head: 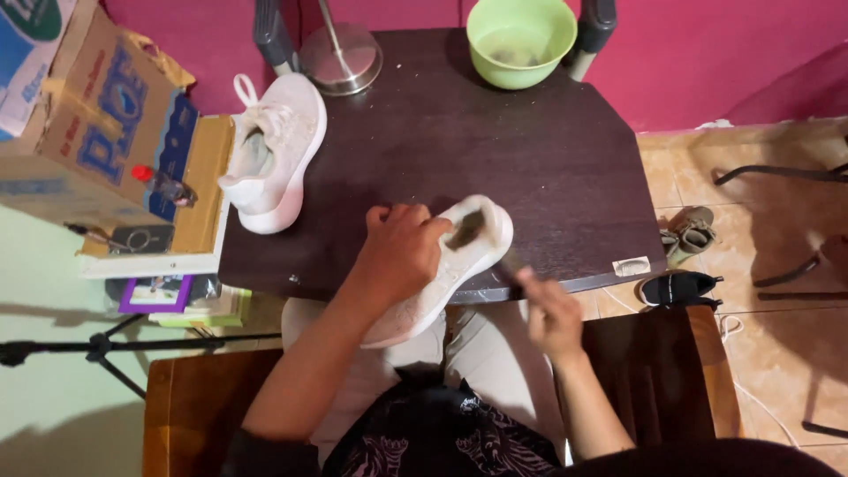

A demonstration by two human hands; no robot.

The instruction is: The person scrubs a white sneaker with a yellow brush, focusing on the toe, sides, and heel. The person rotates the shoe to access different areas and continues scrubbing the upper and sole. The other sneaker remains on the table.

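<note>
The left hand is extended forward from a bare forearm that runs diagonally up from the lower left, with the wrist slightly flexed, the knuckles facing up and the fingers curled downward in a closed grasp. The right hand sits lower and closer to the body, its forearm rising from the lower right, with the fingers pinched together around a thin handle and blurred. The two hands are near each other but do not touch.
</note>
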